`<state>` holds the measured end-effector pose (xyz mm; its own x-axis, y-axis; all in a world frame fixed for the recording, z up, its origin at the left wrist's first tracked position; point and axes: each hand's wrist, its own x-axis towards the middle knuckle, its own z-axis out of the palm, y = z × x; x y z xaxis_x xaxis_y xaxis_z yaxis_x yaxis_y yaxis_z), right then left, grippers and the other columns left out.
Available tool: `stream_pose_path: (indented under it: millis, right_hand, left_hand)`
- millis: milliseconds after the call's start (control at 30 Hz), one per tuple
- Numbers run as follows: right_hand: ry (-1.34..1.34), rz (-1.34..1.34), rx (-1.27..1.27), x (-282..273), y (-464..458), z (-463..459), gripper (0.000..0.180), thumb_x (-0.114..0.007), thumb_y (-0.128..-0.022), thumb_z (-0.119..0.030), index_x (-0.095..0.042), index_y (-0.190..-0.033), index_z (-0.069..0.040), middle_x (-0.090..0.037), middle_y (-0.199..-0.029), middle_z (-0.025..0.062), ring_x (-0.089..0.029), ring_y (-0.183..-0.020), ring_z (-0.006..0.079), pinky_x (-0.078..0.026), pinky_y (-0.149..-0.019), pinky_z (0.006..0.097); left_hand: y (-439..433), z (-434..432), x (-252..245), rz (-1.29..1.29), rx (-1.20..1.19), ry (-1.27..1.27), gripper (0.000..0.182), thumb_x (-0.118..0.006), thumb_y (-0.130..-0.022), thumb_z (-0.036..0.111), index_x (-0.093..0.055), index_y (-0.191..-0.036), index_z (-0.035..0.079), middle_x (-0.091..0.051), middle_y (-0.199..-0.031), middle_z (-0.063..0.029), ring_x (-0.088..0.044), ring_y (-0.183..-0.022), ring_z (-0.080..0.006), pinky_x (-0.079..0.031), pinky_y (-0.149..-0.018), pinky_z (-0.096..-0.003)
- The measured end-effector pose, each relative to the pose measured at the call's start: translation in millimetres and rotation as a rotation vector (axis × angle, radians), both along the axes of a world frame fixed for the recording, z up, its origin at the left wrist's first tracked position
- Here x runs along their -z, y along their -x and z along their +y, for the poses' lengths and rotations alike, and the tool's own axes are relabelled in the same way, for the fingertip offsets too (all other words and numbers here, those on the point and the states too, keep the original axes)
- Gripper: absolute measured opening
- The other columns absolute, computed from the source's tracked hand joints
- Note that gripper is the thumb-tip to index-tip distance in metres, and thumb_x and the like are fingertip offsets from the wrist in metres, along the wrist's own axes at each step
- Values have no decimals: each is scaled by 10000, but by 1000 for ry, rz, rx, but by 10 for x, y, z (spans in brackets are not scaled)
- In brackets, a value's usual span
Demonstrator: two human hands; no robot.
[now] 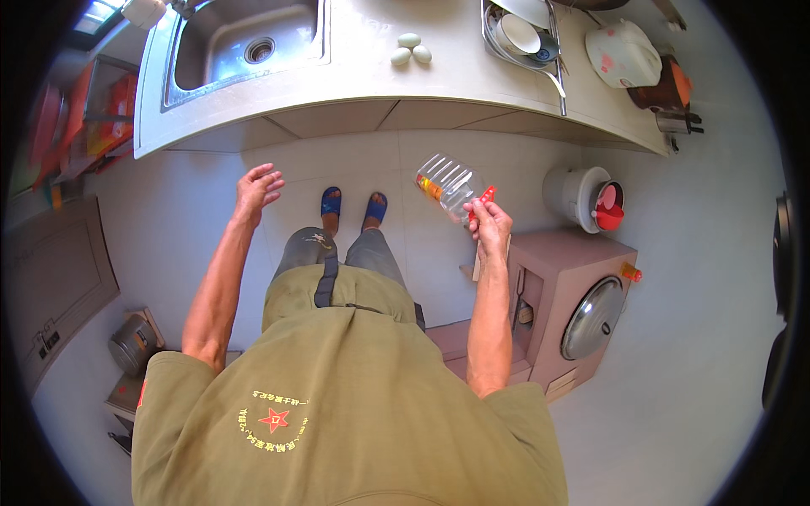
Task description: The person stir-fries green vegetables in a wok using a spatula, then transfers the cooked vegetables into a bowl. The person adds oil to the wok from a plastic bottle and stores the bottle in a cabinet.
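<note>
My right hand [490, 224] grips the red handle near the neck of a clear ribbed plastic jug [452, 183] with a yellow and red label. The jug is tilted in the air, its base towards the counter; I see no liquid in it. My left hand [258, 190] is raised on the other side, holding nothing, its fingers slightly apart. Beyond both hands runs a pale kitchen counter [361, 76]. Three pale green eggs [409, 40] sit close together on it.
A stainless steel sink [209, 69] is set into the counter's left part. To the right stand a dish rack [561, 95] with bowls and a white rice cooker [620, 54]. A white bucket [563, 193] with red scoops and a tiled stove [557, 253] with a metal lid [591, 319] stand at right.
</note>
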<state>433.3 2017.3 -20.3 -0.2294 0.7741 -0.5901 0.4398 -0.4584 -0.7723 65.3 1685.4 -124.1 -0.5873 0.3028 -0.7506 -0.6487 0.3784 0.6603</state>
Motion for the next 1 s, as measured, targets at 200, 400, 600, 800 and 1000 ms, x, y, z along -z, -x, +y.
stream_pose_path:
  millis: [200, 400, 600, 800, 1000]
  right_hand:
    - [115, 64, 89, 191, -79, 505, 141, -665, -1015, -169, -684, -1067, -39, -791, -1021, 121, -548, -534, 46, -372, -431, 197]
    - [380, 196, 215, 613, -279, 978, 141, -599, -1051, -188, -639, -1124, -74, -764, -1167, 116, -542, -613, 77, -401, -488, 238]
    - [487, 204, 175, 917, -284, 1107, 202, -589, -1056, -176, -617, -1208, -45, -735, -1239, 140, -546, -647, 87, -394, -491, 243]
    - [298, -26, -66, 952, -94, 917, 205, -637, -1042, -170, -650, -1170, -10, -777, -1083, 144, -549, -557, 72, -411, -450, 217]
    - [234, -155, -226, 1109, -20, 738, 195, -654, -1042, -203, -675, -1099, -19, -784, -1034, 137, -554, -533, 60, -421, -437, 199]
  left_hand:
    - [-80, 62, -25, -166, -267, -72, 557, -625, -1020, 123, -443, -1541, 52, -633, -1400, -152, -664, -1224, -258, -572, -997, -422]
    - [-178, 236, 140, -227, -355, -108, 552, -599, -1032, 122, -431, -1555, 61, -605, -1436, -152, -633, -1276, -276, -550, -1055, -441]
    - [-46, 536, 368, -202, -464, -106, 436, -621, -1035, 158, -545, -1455, 72, -637, -1374, -154, -653, -1236, -274, -579, -1014, -447]
    - [342, 1074, 580, -145, -597, -163, 396, -621, -1027, 137, -566, -1404, 29, -646, -1332, -175, -663, -1197, -307, -582, -1006, -467]
    - [611, 1437, 783, -120, -612, -254, 369, -575, -1033, 107, -562, -1377, -24, -642, -1351, -196, -657, -1218, -319, -565, -1024, -501]
